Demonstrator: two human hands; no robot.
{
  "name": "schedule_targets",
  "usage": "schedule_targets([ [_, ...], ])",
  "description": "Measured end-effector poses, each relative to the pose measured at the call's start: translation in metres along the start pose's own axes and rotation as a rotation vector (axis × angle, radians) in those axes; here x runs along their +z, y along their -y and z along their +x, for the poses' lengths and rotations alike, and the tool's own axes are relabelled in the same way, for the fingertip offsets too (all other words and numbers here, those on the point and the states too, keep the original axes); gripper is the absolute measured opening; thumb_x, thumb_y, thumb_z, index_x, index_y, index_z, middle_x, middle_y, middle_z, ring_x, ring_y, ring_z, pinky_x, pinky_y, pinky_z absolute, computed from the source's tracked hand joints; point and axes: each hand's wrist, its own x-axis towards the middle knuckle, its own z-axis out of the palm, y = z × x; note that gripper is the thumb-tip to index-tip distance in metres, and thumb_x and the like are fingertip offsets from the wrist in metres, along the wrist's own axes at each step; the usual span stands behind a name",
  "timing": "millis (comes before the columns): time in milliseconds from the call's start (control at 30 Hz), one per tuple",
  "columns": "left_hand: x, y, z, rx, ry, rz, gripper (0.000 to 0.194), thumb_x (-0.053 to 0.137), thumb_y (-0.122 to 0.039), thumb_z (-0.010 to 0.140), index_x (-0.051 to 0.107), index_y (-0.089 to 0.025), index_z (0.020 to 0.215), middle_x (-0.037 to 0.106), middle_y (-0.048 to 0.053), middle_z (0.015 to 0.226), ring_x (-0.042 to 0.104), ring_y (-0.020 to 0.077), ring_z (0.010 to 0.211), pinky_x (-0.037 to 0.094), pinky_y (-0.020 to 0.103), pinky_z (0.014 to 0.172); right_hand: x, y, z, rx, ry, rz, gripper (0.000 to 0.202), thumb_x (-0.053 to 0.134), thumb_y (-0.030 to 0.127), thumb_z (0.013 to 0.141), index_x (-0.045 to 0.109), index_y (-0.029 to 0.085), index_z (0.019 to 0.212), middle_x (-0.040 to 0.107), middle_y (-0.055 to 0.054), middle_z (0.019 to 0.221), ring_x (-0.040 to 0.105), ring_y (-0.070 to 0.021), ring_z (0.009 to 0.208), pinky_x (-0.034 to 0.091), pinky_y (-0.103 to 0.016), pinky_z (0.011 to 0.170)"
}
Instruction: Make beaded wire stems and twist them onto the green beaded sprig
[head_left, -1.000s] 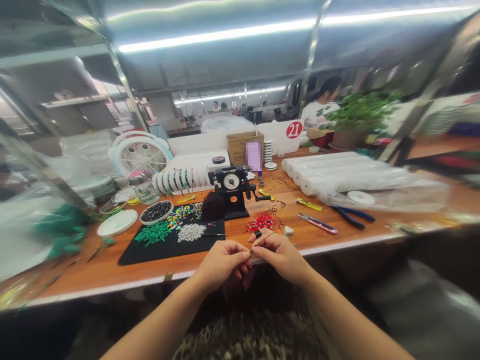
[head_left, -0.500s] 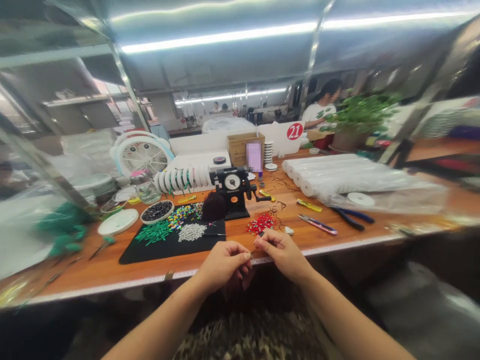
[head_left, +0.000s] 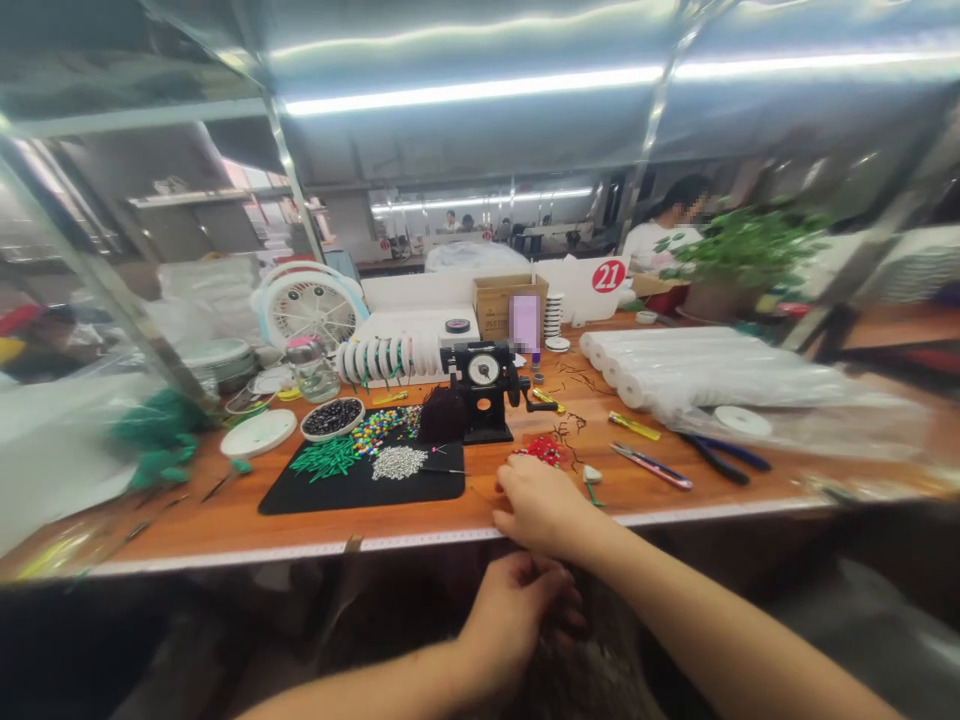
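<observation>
The bench [head_left: 442,516] is orange-brown; the mat [head_left: 322,495] is solid black. The loose bead pile [head_left: 543,449] is red, flecked with white. Stick pieces [head_left: 325,460] are green, small beads [head_left: 399,463] silver-grey, mixed beads [head_left: 374,430] multicoloured. The machine [head_left: 501,410] is black with a white dial [head_left: 484,371]. The number badge [head_left: 608,276] is red with white digits.

Bead pile [head_left: 543,449] beyond right hand [head_left: 541,505], mat [head_left: 337,496] left, pliers [head_left: 718,464] right
</observation>
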Motion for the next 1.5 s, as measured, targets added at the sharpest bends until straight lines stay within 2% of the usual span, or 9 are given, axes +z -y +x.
schedule_targets([
  [200,-0.003,0.002,0.001,-0.023,-0.005,-0.021,0.021,0.068,-0.031,0.064,0.060,-0.012,0.070,0.063,0.003,0.060,0.057,0.0134,0.050,0.041,0.022,0.044,0.005,0.008,0.016,0.040,0.010,0.030,0.018,0.061,-0.001,0.050,0.057,0.016,0.048,0.065,-0.011,0.058,0.063,-0.0260,0.062,0.044,-0.032,0.057],
  [367,-0.014,-0.007,0.000,0.015,-0.021,-0.012,0.024,0.070,-0.032,0.064,0.059,-0.013,0.071,0.065,0.004,0.065,0.059,0.0137,0.053,0.039,0.018,0.037,-0.032,-0.017,-0.011,0.150,-0.220,0.176,0.010,0.052,0.014,0.076,0.057,0.017,0.069,0.066,-0.009,0.071,0.059,-0.0195,0.063,0.043,-0.029,0.057],
  [467,-0.023,-0.016,-0.002,0.025,-0.022,-0.015,0.022,0.068,-0.032,0.067,0.059,-0.012,0.073,0.068,0.007,0.073,0.064,0.0151,0.059,0.034,0.015,0.033,-0.042,-0.020,-0.047,0.226,-0.391,0.630,0.013,0.046,0.028,0.084,0.053,0.019,0.076,0.063,-0.003,0.069,0.053,-0.0138,0.053,0.040,-0.024,0.049],
  [633,-0.033,-0.031,-0.003,0.028,-0.050,-0.086,0.017,0.068,-0.025,0.069,0.058,-0.011,0.072,0.070,0.010,0.074,0.065,0.0142,0.059,0.026,0.013,0.032,0.004,0.008,-0.089,0.238,-0.150,0.883,0.011,0.049,0.024,0.081,0.050,0.020,0.070,0.058,0.000,0.062,0.053,-0.0137,0.055,0.041,-0.022,0.049],
  [767,-0.036,-0.044,-0.006,0.001,-0.108,-0.151,0.011,0.065,-0.019,0.071,0.057,-0.012,0.068,0.070,0.008,0.071,0.062,0.0110,0.054,0.025,0.013,0.033,0.044,0.025,-0.090,0.200,-0.154,0.814,0.009,0.047,0.019,0.082,0.054,0.019,0.077,0.065,-0.003,0.073,0.059,-0.0154,0.063,0.044,-0.024,0.058],
  [900,-0.040,-0.051,-0.010,-0.025,-0.163,-0.203,0.005,0.062,-0.014,0.072,0.060,-0.011,0.068,0.067,0.006,0.068,0.060,0.0100,0.056,0.032,0.014,0.038,0.059,0.028,-0.085,0.153,-0.171,0.709,0.012,0.046,0.016,0.082,0.057,0.018,0.080,0.067,-0.005,0.077,0.062,-0.0176,0.068,0.046,-0.026,0.063],
  [1067,-0.045,-0.059,-0.010,-0.057,-0.154,-0.250,0.008,0.062,-0.011,0.071,0.060,-0.011,0.064,0.059,0.001,0.056,0.053,0.0077,0.047,0.040,0.016,0.044,0.063,0.025,-0.083,0.009,-0.139,0.560,0.011,0.048,0.011,0.081,0.058,0.017,0.078,0.066,-0.007,0.074,0.062,-0.0190,0.064,0.046,-0.027,0.059],
  [1300,-0.055,-0.070,-0.007,0.016,-0.078,-0.137,0.012,0.068,-0.015,0.064,0.058,-0.011,0.059,0.054,-0.001,0.052,0.048,0.0070,0.047,0.040,0.016,0.047,0.048,0.009,-0.058,-0.020,-0.508,0.319,0.019,0.044,0.022,0.090,0.063,0.019,0.089,0.055,-0.012,0.098,0.057,-0.0223,0.087,0.046,-0.031,0.073],
  [1500,-0.058,-0.077,-0.005,-0.032,-0.118,-0.123,0.009,0.064,-0.014,0.066,0.057,-0.012,0.060,0.054,-0.001,0.054,0.048,0.0074,0.048,0.039,0.017,0.047,0.059,0.003,-0.039,-0.033,-0.515,0.224,0.025,0.042,0.016,0.089,0.065,0.019,0.081,0.053,-0.007,0.074,0.054,-0.0194,0.070,0.044,-0.028,0.063],
])
